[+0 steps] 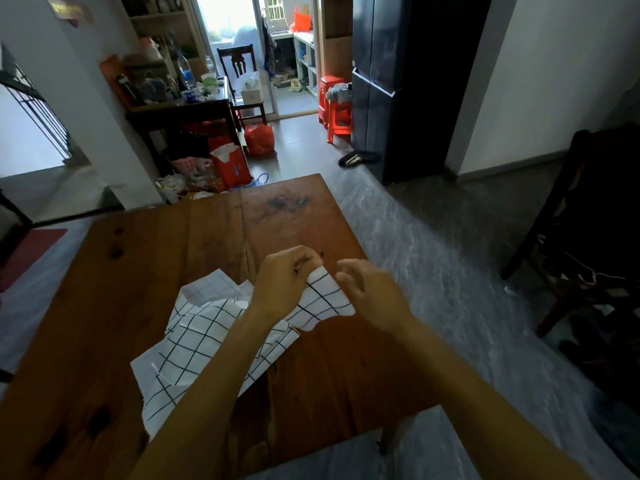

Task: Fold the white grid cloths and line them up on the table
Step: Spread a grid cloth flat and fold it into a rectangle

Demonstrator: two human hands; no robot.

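Note:
White cloths with a black grid (194, 344) lie crumpled in a loose pile on the wooden table (145, 258), near its front middle. My left hand (282, 284) pinches the top corner of one cloth (322, 296) and lifts it off the table at the pile's right side. My right hand (370, 292) hovers just right of that raised corner, fingers curled and apart, not clearly touching the cloth. My left forearm crosses over the pile and hides part of it.
The table's right edge (381, 278) runs close to my right hand, with grey floor beyond. A dark chair (581, 216) stands at the far right. A cluttered side table (180, 109), bags and red stools (336, 109) are farther back.

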